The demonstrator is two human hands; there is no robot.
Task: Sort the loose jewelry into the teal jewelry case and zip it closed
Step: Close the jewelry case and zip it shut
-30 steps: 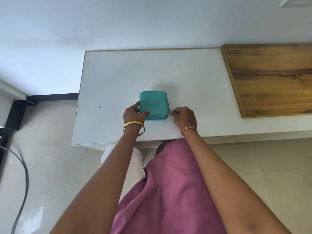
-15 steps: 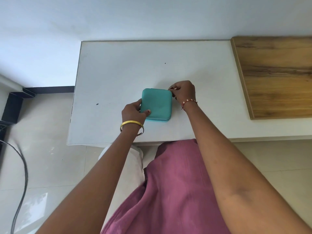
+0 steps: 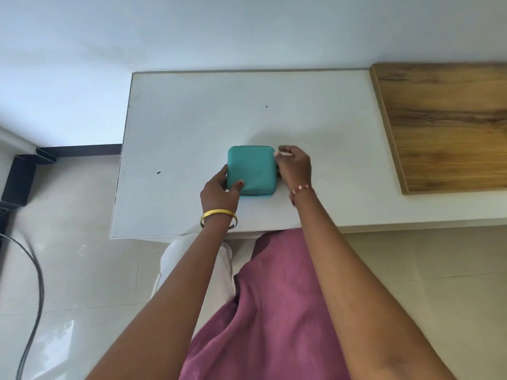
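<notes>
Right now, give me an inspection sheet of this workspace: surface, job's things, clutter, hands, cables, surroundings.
Surface: white table with a few small dark specks; wooden board lies on its right part.
Job's things: teal case lies flat near the front edge, lid down; loose jewelry: nothing seen.
Clutter: nothing seen.
Hands: left hand grips the case's near left corner, thumb on the lid; right hand is at the far right corner, fingers pinched, likely on the zip pull, which is too small to tell.
Cables: dark cable trails on the floor at left.
Surroundings: pale wall, tiled floor.
</notes>
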